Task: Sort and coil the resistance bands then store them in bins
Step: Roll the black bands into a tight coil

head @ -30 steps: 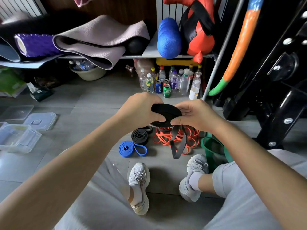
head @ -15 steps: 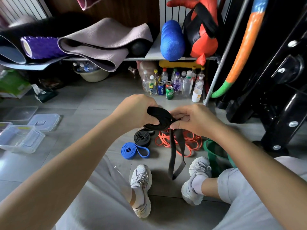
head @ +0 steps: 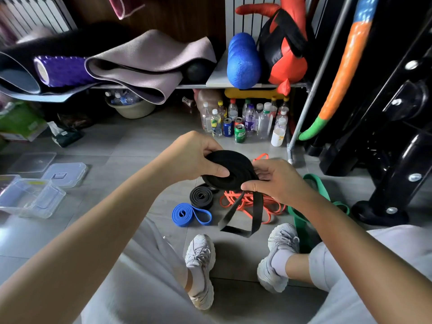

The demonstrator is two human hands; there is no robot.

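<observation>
black band (head: 230,169), mostly wound into a flat coil, held in the air above the floor (head: 140,146) at scene centre, between both hands. left hand (head: 194,157) clamped on the coil's left edge, thumb across the top face, fingers curled beneath. right hand (head: 278,181) grasping the coil's right edge, thumb and forefinger pinching the strap at its exit from the coil. unwound tail hanging from the right hand as a loose loop, lowest part seen between two pale shoes (head: 201,256); contact with the floor not determinable.

on the floor, just beyond the hanging loop: small black coil (head: 201,197), fully wound. nearer and to the left, just beside it, a blue band (head: 187,214), wound at one end, loose loop at the other. right of these, a tangled heap of orange bands (head: 230,197), uncoiled. further right, a green band (head: 301,220), uncoiled, beside the right leg.

far left: clear plastic bins (head: 35,197), open, with separate lids (head: 65,174) lying just beyond. far side: bottles and cans (head: 245,120) standing under a shelf (head: 216,78) loaded with rolled mats and a blue foam roller (head: 243,64).
</observation>
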